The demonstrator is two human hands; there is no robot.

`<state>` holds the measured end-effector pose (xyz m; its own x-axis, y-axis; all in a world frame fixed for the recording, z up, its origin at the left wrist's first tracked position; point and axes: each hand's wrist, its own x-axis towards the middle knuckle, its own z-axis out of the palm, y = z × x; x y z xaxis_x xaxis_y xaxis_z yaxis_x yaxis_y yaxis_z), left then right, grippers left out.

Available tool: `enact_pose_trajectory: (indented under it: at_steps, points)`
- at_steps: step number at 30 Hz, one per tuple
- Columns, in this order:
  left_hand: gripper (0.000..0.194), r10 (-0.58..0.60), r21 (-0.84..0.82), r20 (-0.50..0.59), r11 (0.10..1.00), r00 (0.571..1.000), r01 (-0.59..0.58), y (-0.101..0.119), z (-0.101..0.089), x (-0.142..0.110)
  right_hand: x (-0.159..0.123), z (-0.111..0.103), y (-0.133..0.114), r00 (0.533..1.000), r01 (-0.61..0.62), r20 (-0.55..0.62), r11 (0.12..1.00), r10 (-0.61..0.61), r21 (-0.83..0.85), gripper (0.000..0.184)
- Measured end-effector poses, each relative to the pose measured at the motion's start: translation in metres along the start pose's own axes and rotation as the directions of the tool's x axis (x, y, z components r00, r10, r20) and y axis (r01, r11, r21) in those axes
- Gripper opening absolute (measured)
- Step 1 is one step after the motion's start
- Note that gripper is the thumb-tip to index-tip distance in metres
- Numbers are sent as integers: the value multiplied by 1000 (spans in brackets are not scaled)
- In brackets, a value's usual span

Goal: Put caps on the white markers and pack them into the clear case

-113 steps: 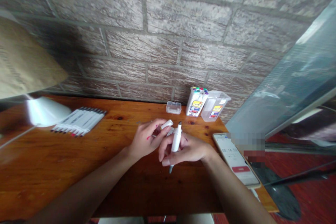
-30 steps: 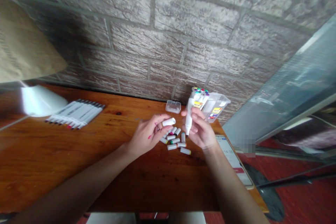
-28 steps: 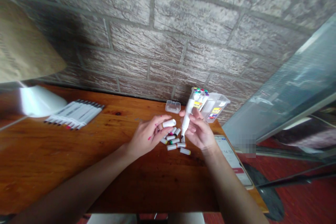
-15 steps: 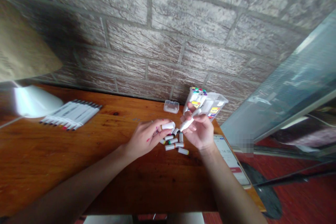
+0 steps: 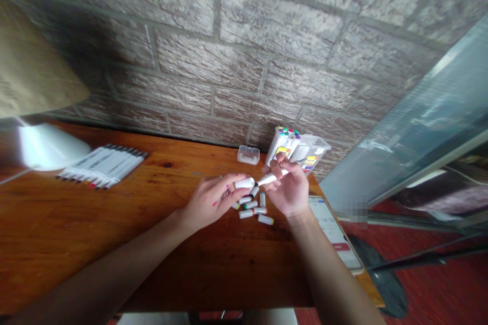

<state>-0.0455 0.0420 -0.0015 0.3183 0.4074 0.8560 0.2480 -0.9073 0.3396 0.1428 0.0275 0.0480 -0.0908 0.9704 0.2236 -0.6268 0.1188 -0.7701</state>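
Observation:
Between the thumb and fingers of my left hand (image 5: 211, 200) is a white marker cap (image 5: 244, 183), its mouth turned to the right. My right hand (image 5: 287, 188) grips a white marker (image 5: 271, 176), tilted so its dark tip points down and left at the cap. Tip and cap are very close; whether they touch I cannot tell. Beneath and between my hands, several loose marker caps (image 5: 249, 213) with coloured ends lie on the wooden table (image 5: 171, 264). Red stains show on my left hand.
A row of white markers (image 5: 102, 165) lies on the left near a lamp (image 5: 49, 147). Behind my right hand stand a case of markers (image 5: 284, 137) and an open clear case (image 5: 316, 144). A small clear box (image 5: 248, 155) sits by the wall, a phone (image 5: 335, 233) at the right edge.
My right hand has turned the marker flatter and brought its tip up to the mouth of the cap. My left hand stays in place with the cap.

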Motion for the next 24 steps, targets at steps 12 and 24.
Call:
enact_pose_trajectory:
  at_steps: [12, 24]
  points:
    - [20, 1, 9, 0, 1000, 1000, -1, -1, 0, 0, -2, 1, -1, 1000, 22, 6, 1000, -22, 15, 18]
    - [20, 0, 22, -1, 1000, 1000, 0, -1, 0, -1, -1, 2, -1, 999, 31, 14, 999, -31, 30, 18]
